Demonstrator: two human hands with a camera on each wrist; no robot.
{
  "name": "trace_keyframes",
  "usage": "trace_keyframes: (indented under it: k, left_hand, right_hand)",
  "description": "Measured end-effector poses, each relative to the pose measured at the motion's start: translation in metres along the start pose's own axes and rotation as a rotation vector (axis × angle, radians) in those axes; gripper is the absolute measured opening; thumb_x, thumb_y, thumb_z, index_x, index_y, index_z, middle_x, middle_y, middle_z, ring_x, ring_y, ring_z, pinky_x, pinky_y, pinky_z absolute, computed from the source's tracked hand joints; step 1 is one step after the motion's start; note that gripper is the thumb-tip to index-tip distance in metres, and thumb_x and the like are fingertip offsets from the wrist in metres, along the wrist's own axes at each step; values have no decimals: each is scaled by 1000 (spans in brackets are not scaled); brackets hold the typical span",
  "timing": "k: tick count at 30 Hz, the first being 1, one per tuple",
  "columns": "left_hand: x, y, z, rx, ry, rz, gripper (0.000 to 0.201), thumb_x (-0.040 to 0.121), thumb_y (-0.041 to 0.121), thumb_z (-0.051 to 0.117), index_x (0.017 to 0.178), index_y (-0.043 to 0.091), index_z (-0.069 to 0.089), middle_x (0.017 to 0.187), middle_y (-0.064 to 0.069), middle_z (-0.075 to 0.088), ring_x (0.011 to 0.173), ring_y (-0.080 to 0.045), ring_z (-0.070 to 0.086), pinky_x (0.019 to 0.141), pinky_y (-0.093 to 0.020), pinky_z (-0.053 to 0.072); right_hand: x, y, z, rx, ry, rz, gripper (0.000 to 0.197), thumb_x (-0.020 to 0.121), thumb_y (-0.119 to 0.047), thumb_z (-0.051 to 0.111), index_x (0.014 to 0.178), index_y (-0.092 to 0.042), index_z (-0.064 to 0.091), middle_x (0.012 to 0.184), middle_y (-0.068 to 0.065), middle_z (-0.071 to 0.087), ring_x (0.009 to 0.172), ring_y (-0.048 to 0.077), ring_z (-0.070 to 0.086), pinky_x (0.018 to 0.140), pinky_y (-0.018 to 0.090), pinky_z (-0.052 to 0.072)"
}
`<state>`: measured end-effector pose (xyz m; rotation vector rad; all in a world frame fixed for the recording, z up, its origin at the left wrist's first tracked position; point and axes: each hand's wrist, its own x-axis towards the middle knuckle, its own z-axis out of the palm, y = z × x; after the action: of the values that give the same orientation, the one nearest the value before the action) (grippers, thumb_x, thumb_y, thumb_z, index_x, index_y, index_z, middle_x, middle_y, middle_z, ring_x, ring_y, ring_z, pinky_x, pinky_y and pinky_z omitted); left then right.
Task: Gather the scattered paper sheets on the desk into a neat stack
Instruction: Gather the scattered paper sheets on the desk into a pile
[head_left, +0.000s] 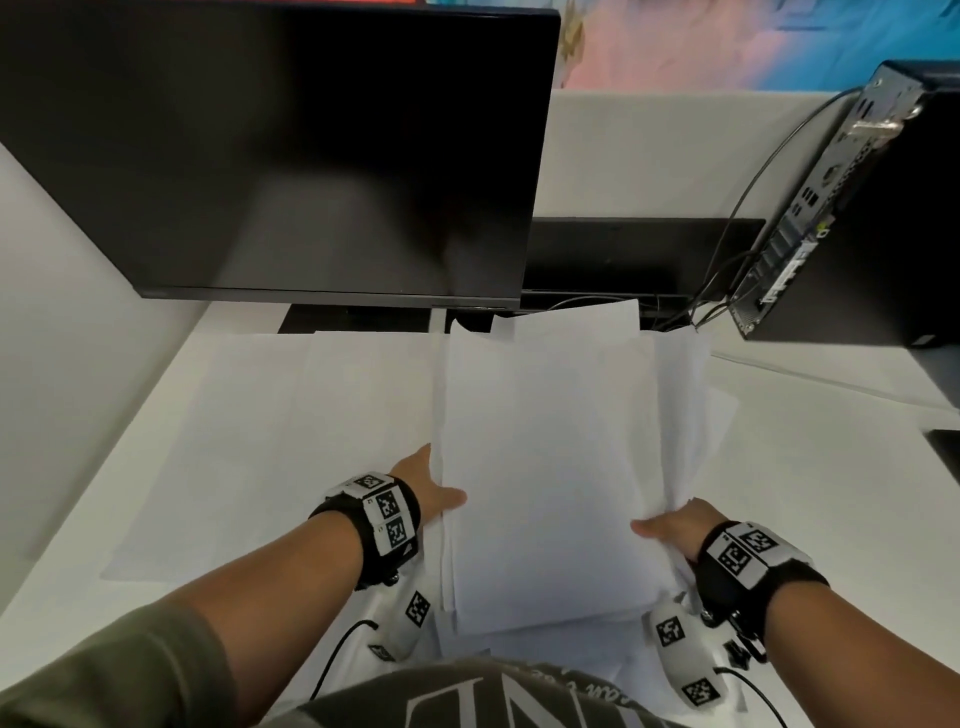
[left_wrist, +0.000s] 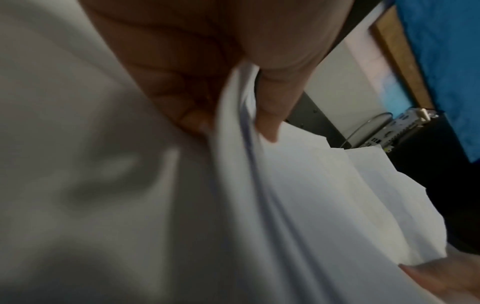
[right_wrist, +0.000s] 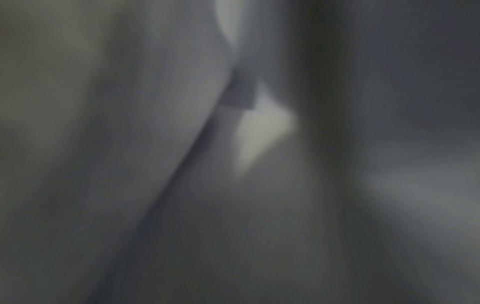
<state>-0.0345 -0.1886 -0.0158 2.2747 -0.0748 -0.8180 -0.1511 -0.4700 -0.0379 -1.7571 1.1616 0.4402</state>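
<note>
A loose bundle of white paper sheets (head_left: 545, 457) is lifted off the white desk (head_left: 810, 415) in front of me, its edges uneven. My left hand (head_left: 434, 493) pinches the bundle's left edge, thumb on top and fingers underneath; the left wrist view shows the sheets (left_wrist: 324, 195) clamped between thumb and fingers. My right hand (head_left: 670, 530) grips the right edge the same way, thumb on top. More sheets (head_left: 291, 415) lie flat on the desk to the left. The right wrist view is dark and blurred, filled by paper.
A black monitor (head_left: 291, 156) stands close behind the papers, its base (head_left: 358, 317) at the desk's back. A black computer tower (head_left: 852, 218) with cables (head_left: 727, 260) stands at the right rear. A dark object (head_left: 948, 452) lies at the right edge.
</note>
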Motion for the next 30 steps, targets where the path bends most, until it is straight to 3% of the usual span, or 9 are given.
trace_keyframes:
  k: [3, 6, 9, 13, 17, 19, 23, 26, 30]
  left_hand:
    - [-3, -12, -29, 43, 186, 7, 51, 85, 37, 64, 128, 15, 48, 130, -7, 55, 117, -25, 54, 97, -32, 43]
    - [-2, -37, -76, 205, 461, -161, 58, 83, 39, 63, 136, 21, 45, 140, -9, 46, 125, -32, 47, 104, -39, 41]
    - [2, -64, -105, 262, 393, -375, 82, 78, 44, 67, 145, 18, 28, 147, -11, 37, 131, -34, 42, 108, -42, 38]
    - [11, -71, -103, 53, 329, -388, 94, 74, 42, 74, 147, 13, 22, 146, -8, 43, 134, -29, 42, 112, -39, 35]
    - [14, -65, -84, -32, 256, -363, 74, 79, 34, 71, 139, 5, 38, 142, -14, 47, 127, -32, 48, 106, -36, 41]
    - [11, -61, -76, 79, 221, -330, 56, 86, 33, 62, 130, 3, 47, 134, -15, 53, 124, -31, 50, 103, -32, 41]
    - [3, -53, -53, -86, 110, -203, 2, 89, 8, 56, 90, 6, 58, 96, -16, 63, 82, -29, 62, 70, -36, 57]
    - [-6, -47, -36, -205, -16, -184, 18, 88, -4, 54, 77, 11, 54, 78, -6, 58, 65, -15, 55, 43, -18, 52]
    - [-11, -37, -21, 69, -62, -91, 32, 87, -9, 39, 65, 14, 45, 67, 1, 49, 55, -9, 48, 34, -10, 42]
  right_hand:
    - [3, 4, 1, 30, 16, -4, 71, 69, -10, 79, 126, 16, 45, 124, 26, 57, 113, 38, 56, 96, 37, 43]
    - [0, 8, -3, 76, 15, 2, 61, 73, -7, 76, 121, 18, 48, 110, 29, 61, 89, 34, 60, 72, 30, 45]
    - [-4, 10, -13, 160, 12, -26, 41, 77, -1, 71, 106, 23, 55, 77, 20, 60, 64, 25, 54, 52, 23, 37]
    - [-31, 2, -20, 289, 11, -44, 6, 81, 8, 62, 83, 11, 57, 54, 11, 57, 56, 19, 50, 27, 15, 36]
    - [-36, 2, -17, 278, -29, -34, 25, 65, 3, 76, 79, 11, 57, 61, 14, 57, 55, 22, 50, 36, 18, 39]
    - [-36, 7, -14, 236, -39, -1, 29, 73, -4, 74, 89, 12, 57, 61, 17, 55, 48, 24, 50, 39, 19, 40]
    - [-39, 12, -1, 218, -113, 65, 55, 58, -17, 84, 96, 15, 59, 65, 27, 64, 41, 32, 58, 46, 35, 47]
    - [-36, 14, 7, 208, -108, 44, 85, 21, -25, 88, 94, 11, 63, 82, 32, 69, 79, 47, 67, 76, 57, 49]
    - [-39, 7, 15, 148, -128, 7, 83, 36, -29, 90, 103, 9, 62, 92, 27, 68, 85, 39, 66, 75, 44, 53]
